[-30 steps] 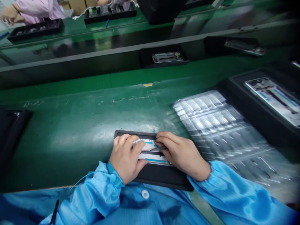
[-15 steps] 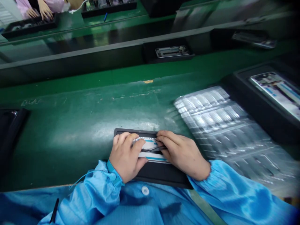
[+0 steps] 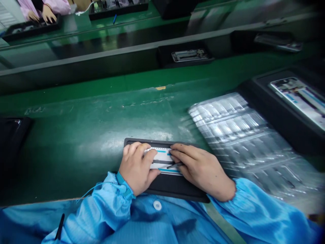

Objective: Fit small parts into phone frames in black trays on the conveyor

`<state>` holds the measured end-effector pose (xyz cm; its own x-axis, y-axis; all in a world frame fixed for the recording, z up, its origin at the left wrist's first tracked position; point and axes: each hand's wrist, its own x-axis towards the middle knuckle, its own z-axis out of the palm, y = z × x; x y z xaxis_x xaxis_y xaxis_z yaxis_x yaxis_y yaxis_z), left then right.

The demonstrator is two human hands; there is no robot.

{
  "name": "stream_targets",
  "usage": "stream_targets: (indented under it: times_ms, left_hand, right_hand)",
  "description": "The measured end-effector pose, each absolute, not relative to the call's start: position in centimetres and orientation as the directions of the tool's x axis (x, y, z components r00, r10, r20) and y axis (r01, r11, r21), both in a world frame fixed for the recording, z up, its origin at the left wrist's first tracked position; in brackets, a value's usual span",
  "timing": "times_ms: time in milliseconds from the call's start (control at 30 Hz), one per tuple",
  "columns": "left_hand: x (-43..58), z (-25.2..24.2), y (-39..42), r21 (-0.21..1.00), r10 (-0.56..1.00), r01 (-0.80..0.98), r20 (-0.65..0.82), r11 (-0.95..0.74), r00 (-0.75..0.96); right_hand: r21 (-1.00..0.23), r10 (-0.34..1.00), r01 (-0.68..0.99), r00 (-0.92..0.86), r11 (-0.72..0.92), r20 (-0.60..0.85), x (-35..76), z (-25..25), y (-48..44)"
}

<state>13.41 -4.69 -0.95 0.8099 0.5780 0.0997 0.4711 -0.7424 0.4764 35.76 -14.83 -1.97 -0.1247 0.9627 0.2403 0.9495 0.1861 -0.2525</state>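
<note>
A white phone panel (image 3: 162, 158) with blue strips and a dark central strip lies in a black rectangular tray (image 3: 175, 188) on the green belt. My left hand (image 3: 135, 167) grips the panel's left end, fingers curled over its top edge. My right hand (image 3: 200, 170) rests on the panel's right end and pinches a thin dark tool (image 3: 175, 165). The tool's tip lies across the panel's middle, and where it touches is hard to tell. Both hands hide the panel's ends.
A stack of clear plastic blister trays (image 3: 236, 135) lies to the right, beyond it a black tray holding a phone panel (image 3: 299, 101). A blue wrist strap cord (image 3: 122, 190) runs from my left wrist. At the upper left, a co-worker's hands (image 3: 42, 15) work at a black tray.
My right hand has slid slightly right and down, with the tool lower across the panel. The whole scene has shifted a little up in view.
</note>
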Motion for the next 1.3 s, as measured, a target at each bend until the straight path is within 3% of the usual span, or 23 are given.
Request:
stream_targets:
  times_ms: [167,333,433,533,700,867,1300]
  left_hand:
    - [13.4,-1.0,-4.8,0.482,0.577,0.469,0.096,-0.74,0.811]
    - [13.3,-0.9,-4.7,0.475,0.58,0.475,0.094,-0.741,0.809]
    - [13.3,-0.9,-4.6,0.48,0.581,0.477,0.087,-0.736,0.809]
    - [13.3,-0.9,-4.6,0.486,0.574,0.468,0.088,-0.738,0.814]
    - [13.3,-1.2,-4.7,0.479,0.588,0.479,0.099,-0.735,0.803]
    - [13.3,-1.2,-4.8,0.479,0.58,0.468,0.11,-0.743,0.807]
    - [13.3,-1.1,-4.8,0.464,0.585,0.48,0.108,-0.745,0.804]
  right_hand:
    - [-0.274,0.967,0.947,-0.102,0.167,0.235,35.4,-1.9,-14.8]
    - [-0.318,0.988,0.941,-0.081,0.119,0.129,35.1,-0.6,-14.7]
    - [-0.519,0.991,0.849,-0.037,0.101,0.131,36.2,1.4,-14.6]
    - [-0.7,0.963,0.71,0.129,0.078,0.238,37.4,2.8,-14.5]
    - [-0.622,0.943,0.782,0.174,0.042,0.283,36.8,1.1,-14.6]
    - [-0.652,0.901,0.757,0.262,0.03,0.346,35.3,-1.5,-15.0]
    - [-0.596,0.906,0.801,0.212,0.053,0.366,35.2,-1.6,-14.5]
